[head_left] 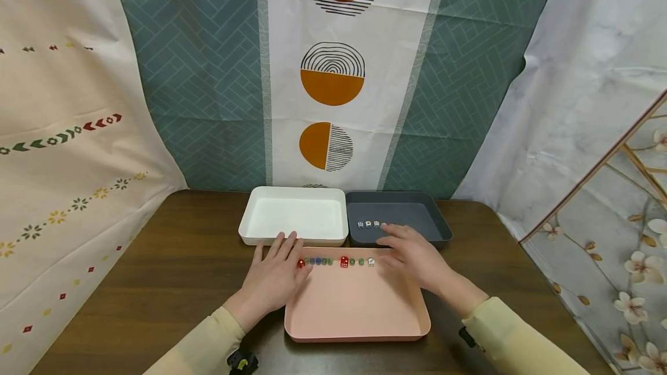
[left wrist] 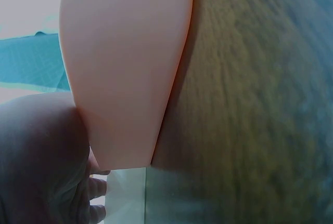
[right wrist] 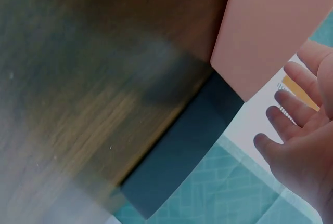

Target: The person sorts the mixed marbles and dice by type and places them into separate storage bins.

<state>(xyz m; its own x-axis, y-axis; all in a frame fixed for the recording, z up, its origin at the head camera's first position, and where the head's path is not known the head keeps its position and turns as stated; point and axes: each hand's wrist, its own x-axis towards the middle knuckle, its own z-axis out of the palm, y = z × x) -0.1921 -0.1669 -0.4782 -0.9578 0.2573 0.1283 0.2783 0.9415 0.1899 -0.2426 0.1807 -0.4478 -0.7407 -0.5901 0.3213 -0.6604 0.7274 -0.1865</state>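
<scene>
My left hand [head_left: 274, 275] is spread over the back left corner of the pink tray [head_left: 359, 311], fingers fairly straight and pointing to the white tray. Over the back right of the same tray hovers my right hand [head_left: 414, 256], its fingers loosely bent and spread apart in the right wrist view, with nothing seen between them. A row of small pieces lies along the tray's back edge: a red die [head_left: 344, 261], a white die [head_left: 371, 261], another red piece [head_left: 301, 263] beside my left thumb, and several green and blue pieces [head_left: 318, 261].
Behind the pink tray stand a white tray [head_left: 294, 207] at left and a dark grey tray [head_left: 396, 204] at right, side by side. Several white dice [head_left: 368, 224] line up in the grey one, partly behind my right fingers. Cloth [head_left: 224, 74] hangs behind the wooden table [head_left: 130, 305].
</scene>
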